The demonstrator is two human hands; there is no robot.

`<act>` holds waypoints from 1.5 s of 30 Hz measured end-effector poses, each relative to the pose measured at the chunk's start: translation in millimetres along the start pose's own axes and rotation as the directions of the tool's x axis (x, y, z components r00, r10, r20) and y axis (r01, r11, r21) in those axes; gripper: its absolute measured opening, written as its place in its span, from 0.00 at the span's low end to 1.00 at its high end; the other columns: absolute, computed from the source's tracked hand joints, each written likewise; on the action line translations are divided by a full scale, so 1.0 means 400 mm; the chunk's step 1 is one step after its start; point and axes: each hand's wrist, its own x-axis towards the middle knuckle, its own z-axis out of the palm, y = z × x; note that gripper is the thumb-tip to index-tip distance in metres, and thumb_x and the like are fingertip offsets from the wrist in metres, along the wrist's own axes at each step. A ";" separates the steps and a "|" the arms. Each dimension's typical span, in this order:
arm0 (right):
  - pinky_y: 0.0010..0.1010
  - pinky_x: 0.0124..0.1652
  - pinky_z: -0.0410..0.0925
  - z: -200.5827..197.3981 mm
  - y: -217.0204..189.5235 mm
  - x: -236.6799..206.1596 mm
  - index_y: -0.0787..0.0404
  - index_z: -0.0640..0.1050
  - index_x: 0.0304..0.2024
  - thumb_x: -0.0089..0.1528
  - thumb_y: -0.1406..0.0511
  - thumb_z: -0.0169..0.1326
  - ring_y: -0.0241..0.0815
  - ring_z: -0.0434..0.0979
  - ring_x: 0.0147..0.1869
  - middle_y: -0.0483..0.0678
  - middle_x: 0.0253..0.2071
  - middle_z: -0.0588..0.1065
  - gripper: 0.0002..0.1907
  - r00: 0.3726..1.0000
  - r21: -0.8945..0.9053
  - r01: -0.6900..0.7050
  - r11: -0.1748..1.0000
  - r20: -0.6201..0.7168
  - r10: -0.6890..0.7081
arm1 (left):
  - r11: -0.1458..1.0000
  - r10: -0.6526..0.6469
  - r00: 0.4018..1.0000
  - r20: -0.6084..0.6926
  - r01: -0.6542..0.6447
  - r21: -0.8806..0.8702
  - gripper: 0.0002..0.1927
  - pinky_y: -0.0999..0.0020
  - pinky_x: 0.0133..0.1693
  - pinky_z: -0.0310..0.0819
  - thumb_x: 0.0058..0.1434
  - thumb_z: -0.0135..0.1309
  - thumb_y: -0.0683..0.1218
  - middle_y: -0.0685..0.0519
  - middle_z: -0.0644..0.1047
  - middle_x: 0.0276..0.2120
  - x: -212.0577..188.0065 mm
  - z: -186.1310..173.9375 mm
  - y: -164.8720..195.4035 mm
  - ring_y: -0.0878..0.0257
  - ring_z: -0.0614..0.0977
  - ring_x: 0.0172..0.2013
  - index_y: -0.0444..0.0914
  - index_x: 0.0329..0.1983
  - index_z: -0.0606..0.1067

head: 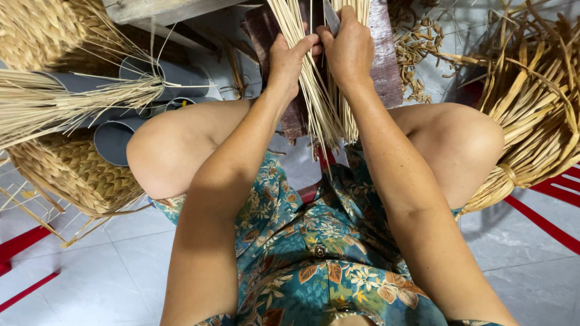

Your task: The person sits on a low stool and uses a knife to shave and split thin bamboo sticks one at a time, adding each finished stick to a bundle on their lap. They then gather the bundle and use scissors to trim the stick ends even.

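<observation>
White floor tiles (pixel 121 271) lie under the seated person. Above the knees, the left hand (pixel 291 60) clasps a bundle of pale straw strips (pixel 320 102), fingers wrapped round it; the right hand (pixel 349 51), just beside, grips a grey blade (pixel 330 17) against the strips. Strip tops and blade tip are cut off by the frame.

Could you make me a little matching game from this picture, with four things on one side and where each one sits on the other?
Things:
1. pale straw strips
2. grey pipes
3. woven basket
4. knife blade

Places:
A. by the person's left knee
B. in the right hand, pointing up
C. gripped by the left hand, hanging between the knees
D. lying under a loose straw bundle

Pairs: 1-C, 2-D, 3-A, 4-B
</observation>
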 end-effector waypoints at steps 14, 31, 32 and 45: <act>0.51 0.32 0.71 0.000 -0.010 -0.007 0.64 0.80 0.32 0.58 0.59 0.67 0.63 0.81 0.32 0.59 0.27 0.79 0.14 0.998 -0.174 0.037 0.984 0.058 -0.027 | 0.981 0.110 0.994 -0.012 -0.106 0.165 0.10 0.70 0.48 0.76 0.66 0.57 0.43 0.50 0.84 0.42 0.017 -0.008 -0.030 0.63 0.83 0.43 0.32 0.48 0.76; 0.30 0.30 0.75 -0.013 0.021 0.021 0.63 0.84 0.36 0.61 0.69 0.58 0.36 0.84 0.26 0.48 0.23 0.80 0.05 0.989 0.297 -0.069 0.952 0.148 0.025 | 0.998 0.038 0.998 0.045 -0.040 0.045 0.16 0.65 0.45 0.79 0.58 0.62 0.38 0.49 0.80 0.38 0.008 0.006 -0.013 0.61 0.82 0.39 0.34 0.48 0.73; 0.30 0.31 0.75 -0.014 0.022 0.020 0.63 0.83 0.36 0.61 0.69 0.57 0.36 0.84 0.26 0.47 0.23 0.80 0.05 0.990 0.289 -0.048 0.956 0.142 0.006 | 0.999 0.029 0.998 0.052 -0.031 0.034 0.16 0.65 0.43 0.80 0.57 0.61 0.38 0.49 0.80 0.37 0.009 0.006 -0.014 0.61 0.82 0.38 0.35 0.48 0.73; 0.27 0.26 0.76 -0.039 0.023 0.031 0.66 0.82 0.34 0.64 0.66 0.62 0.32 0.82 0.27 0.43 0.24 0.80 0.08 0.973 0.512 -0.168 0.843 0.224 0.058 | 1.000 -0.017 0.989 0.145 0.017 0.001 0.23 0.65 0.53 0.76 0.65 0.63 0.42 0.47 0.78 0.50 0.001 0.001 -0.009 0.65 0.81 0.49 0.36 0.59 0.68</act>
